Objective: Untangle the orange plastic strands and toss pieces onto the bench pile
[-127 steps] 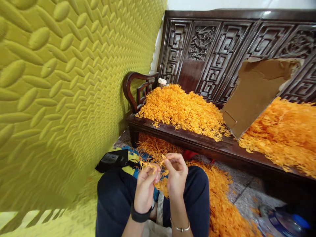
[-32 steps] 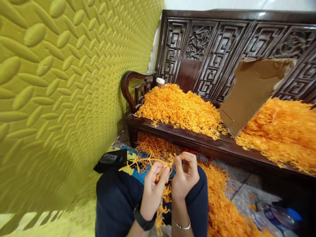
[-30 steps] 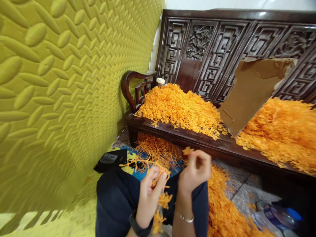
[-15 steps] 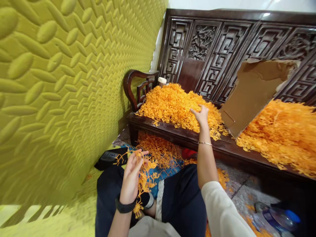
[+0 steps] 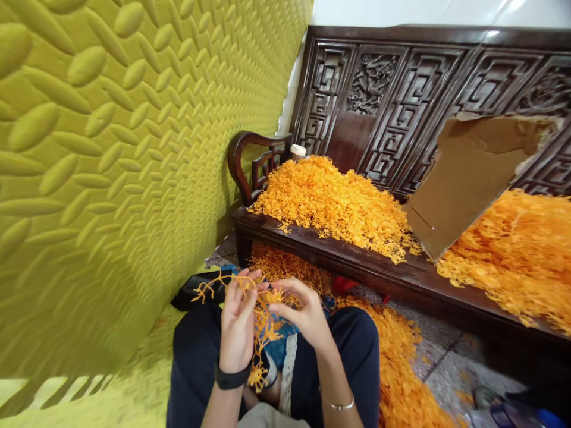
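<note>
Over my lap, my left hand (image 5: 238, 324) holds a branching cluster of orange pieces (image 5: 264, 333), part of which hangs down past the wrist and part sticks out to the left. My right hand (image 5: 303, 309) is beside it, thumb and fingers curved around the cluster's upper right end; whether it grips a piece is too small to tell. Beyond my hands, a large heap of small orange pieces (image 5: 330, 199) lies on the dark wooden bench (image 5: 312, 241). More orange strands (image 5: 285, 264) lie below the bench.
A torn cardboard sheet (image 5: 464, 178) leans between the heap and a second orange pile (image 5: 517, 249). Yellow padded matting (image 5: 134, 178) rises on the left. Orange pieces (image 5: 397, 356) cover floor at my right, near a bottle (image 5: 513, 413). A black object (image 5: 200, 288) lies by my left knee.
My right hand has come back from above the heap on the bench to beside my left hand. My left hand still holds the orange cluster. The view has shifted slightly.
</note>
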